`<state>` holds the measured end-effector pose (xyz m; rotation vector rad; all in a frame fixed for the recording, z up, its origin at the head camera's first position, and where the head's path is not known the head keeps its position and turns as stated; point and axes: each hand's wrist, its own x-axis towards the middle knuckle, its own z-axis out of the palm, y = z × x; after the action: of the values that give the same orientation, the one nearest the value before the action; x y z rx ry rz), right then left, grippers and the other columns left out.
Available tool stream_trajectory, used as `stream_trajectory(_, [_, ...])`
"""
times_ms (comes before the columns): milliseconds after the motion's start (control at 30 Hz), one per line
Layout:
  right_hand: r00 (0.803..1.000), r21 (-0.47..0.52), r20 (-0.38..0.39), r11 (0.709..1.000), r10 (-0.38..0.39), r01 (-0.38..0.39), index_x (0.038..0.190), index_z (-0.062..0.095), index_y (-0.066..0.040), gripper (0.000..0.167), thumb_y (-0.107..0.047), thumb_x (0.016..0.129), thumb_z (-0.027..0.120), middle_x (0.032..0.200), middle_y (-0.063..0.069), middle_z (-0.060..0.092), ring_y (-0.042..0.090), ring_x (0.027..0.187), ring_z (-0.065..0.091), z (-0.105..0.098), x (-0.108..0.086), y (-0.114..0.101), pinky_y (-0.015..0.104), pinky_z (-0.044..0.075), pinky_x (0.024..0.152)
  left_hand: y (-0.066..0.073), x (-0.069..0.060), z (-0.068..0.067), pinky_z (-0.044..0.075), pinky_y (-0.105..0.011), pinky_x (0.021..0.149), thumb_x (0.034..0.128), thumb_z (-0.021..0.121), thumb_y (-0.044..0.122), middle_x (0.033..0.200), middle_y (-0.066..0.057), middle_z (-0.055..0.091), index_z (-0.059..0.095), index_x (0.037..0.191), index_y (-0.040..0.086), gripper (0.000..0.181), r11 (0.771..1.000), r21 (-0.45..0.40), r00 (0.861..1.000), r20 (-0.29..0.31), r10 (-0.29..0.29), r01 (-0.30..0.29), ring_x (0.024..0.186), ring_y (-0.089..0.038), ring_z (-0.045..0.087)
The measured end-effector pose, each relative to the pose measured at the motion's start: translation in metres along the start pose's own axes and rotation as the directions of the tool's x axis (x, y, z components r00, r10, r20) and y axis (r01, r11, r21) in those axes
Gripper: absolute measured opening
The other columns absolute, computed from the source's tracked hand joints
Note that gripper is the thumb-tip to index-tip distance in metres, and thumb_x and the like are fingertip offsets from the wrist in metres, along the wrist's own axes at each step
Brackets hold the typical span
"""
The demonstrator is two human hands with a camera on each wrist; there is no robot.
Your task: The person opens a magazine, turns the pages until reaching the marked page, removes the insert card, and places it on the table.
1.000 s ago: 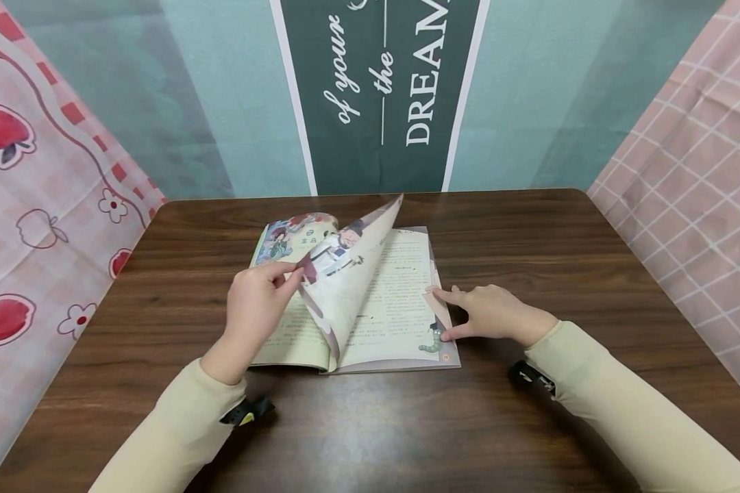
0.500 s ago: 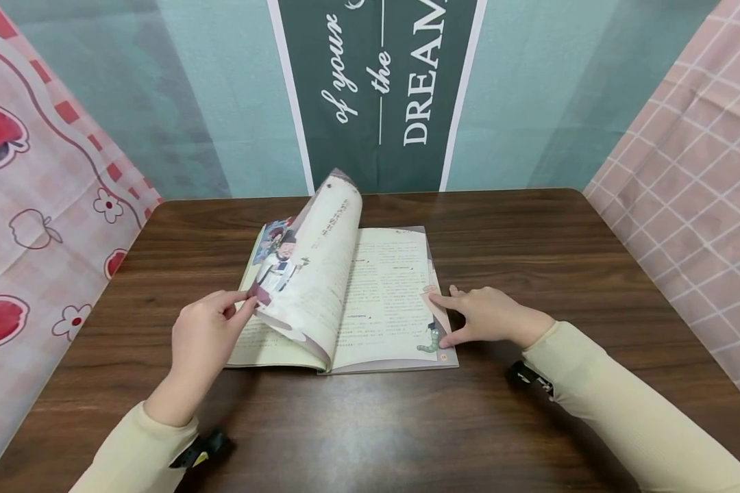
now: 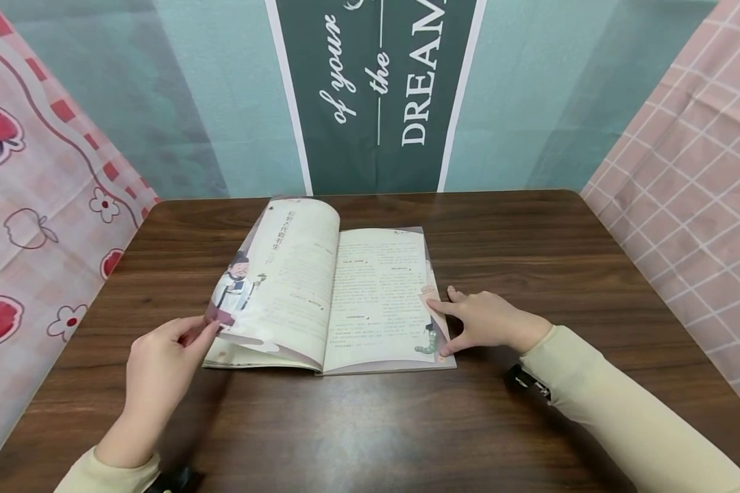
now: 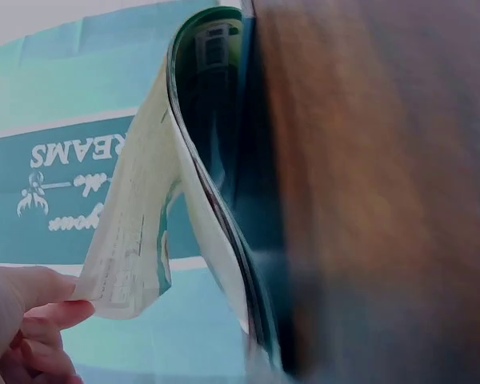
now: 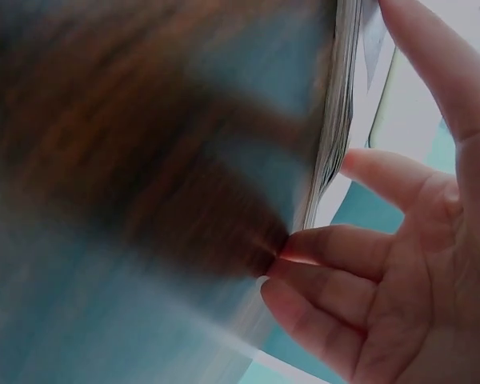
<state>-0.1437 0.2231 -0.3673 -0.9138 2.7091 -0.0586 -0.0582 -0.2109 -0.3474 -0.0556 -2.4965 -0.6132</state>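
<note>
An open book (image 3: 379, 294) lies on the wooden table, its pages printed with text and pictures. One page (image 3: 292, 274), with a drawn figure in a hat and pale robe, curves up over the left half. My left hand (image 3: 163, 359) pinches this page by its lower outer corner, between thumb and forefinger; the left wrist view shows the page (image 4: 128, 240) arching away from the pages beneath. On the right, my right hand (image 3: 493, 320) rests at the book's outer edge, thumb and forefinger on the page margin. Its other fingers (image 5: 336, 248) touch the table beside the page stack.
The dark wood table (image 3: 530, 239) extends around the book. Behind it hangs a teal cloth (image 3: 222, 89) with white lettering on a dark green band. A fruit-patterned cloth (image 3: 31, 205) hangs at the left, a pink checked cloth (image 3: 691, 171) at the right.
My left hand has carried the page from above the middle of the book leftward and down, uncovering more of the right page. The right hand has stayed at the right edge.
</note>
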Motion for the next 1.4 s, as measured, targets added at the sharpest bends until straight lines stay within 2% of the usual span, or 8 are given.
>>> stream_trajectory(267, [1.0,-0.027,-0.014,0.999,0.026,-0.026,0.136,0.05,-0.015,0.093,-0.073,0.065,0.063,0.129,0.034,0.044,0.039,0.087,0.063,0.004,0.001,-0.004,0.043,0.049,0.074,-0.014,-0.011,-0.009,0.026,-0.03,0.04,0.078,0.075,0.026,0.051,0.006,0.046,0.072,0.077,0.011,0.016,0.99,0.115,0.97,0.221,-0.105,0.081,0.046,-0.013,0.036])
stream_trajectory(400, [0.999,-0.037,-0.047,0.999,0.023,-0.025,0.132,0.055,-0.015,0.089,-0.073,0.065,0.062,0.126,0.034,0.047,0.04,0.09,0.062,0.005,0.003,-0.005,0.044,0.049,0.074,-0.014,-0.011,-0.011,0.029,-0.034,0.04,0.0829,0.069,0.035,0.055,0.002,0.053,0.073,0.082,0.014,0.022,0.978,0.169,0.919,0.353,-0.177,0.123,0.05,-0.017,0.044])
stream_trajectory(600, [0.988,-0.055,-0.15,0.998,-0.024,0.016,0.124,0.061,-0.013,0.061,-0.053,0.079,0.065,0.114,0.031,0.057,0.039,0.089,0.064,0.007,0.007,-0.004,0.043,0.051,0.064,-0.018,-0.005,-0.012,0.038,-0.041,0.044,0.0847,0.064,0.044,0.077,-0.014,0.066,0.073,0.097,0.01,0.037,0.963,0.242,0.799,0.553,-0.237,0.118,0.063,-0.028,0.058])
stream_trajectory(667, [0.98,-0.073,-0.192,0.997,-0.043,0.029,0.12,0.063,-0.013,0.044,-0.039,0.086,0.064,0.109,0.029,0.061,0.037,0.087,0.064,0.008,0.009,-0.003,0.042,0.051,0.06,-0.018,-0.002,-0.012,0.041,-0.045,0.048,0.0844,0.063,0.047,0.09,-0.02,0.067,0.072,0.102,0.008,0.044,0.96,0.262,0.785,0.574,-0.235,0.096,0.071,-0.036,0.062])
stream_trajectory(900, [0.955,-0.096,-0.287,0.994,-0.07,0.044,0.108,0.065,-0.013,0.019,-0.011,0.089,0.062,0.097,0.021,0.067,0.028,0.072,0.066,0.007,0.009,0.0,0.038,0.049,0.053,-0.003,0.008,-0.009,0.043,-0.052,0.054,0.0843,0.065,0.04,0.101,-0.023,0.065,0.069,0.109,0.008,0.041,0.976,0.208,0.853,0.497,-0.157,0.059,0.086,-0.045,0.06])
stream_trajectory(1133, [0.944,-0.062,-0.328,0.998,-0.035,0.016,0.102,0.065,-0.009,0.013,-0.014,0.091,0.06,0.09,0.019,0.067,0.028,0.066,0.065,0.008,0.012,-0.001,0.04,0.048,0.051,0.028,0.018,0.004,0.034,-0.036,0.043,0.0842,0.068,0.03,0.046,0.007,0.042,0.072,0.104,0.01,0.029,0.996,0.09,0.909,0.414,-0.048,0.011,0.051,-0.018,0.046])
stream_trajectory(1233, [0.949,-0.049,-0.314,0.999,0.005,-0.021,0.108,0.065,-0.007,0.019,-0.017,0.092,0.059,0.085,0.015,0.067,0.025,0.062,0.062,0.008,0.015,-0.003,0.04,0.046,0.051,0.04,0.021,0.012,0.032,-0.033,0.043,0.0825,0.07,0.026,0.046,0.009,0.039,0.074,0.1,0.009,0.025,0.998,0.047,0.925,0.38,0.016,-0.037,0.047,-0.013,0.039])
stream_trajectory(1400, [0.955,-0.022,-0.288,0.997,0.065,-0.074,0.109,0.065,-0.006,0.022,-0.019,0.093,0.058,0.077,0.009,0.066,0.024,0.063,0.062,0.005,0.02,-0.006,0.042,0.046,0.053,0.065,0.03,0.031,0.034,-0.03,0.046,0.0816,0.071,0.022,0.048,0.008,0.047,0.074,0.098,0.009,0.022,0.995,-0.056,0.92,0.381,0.095,-0.08,0.047,-0.01,0.04])
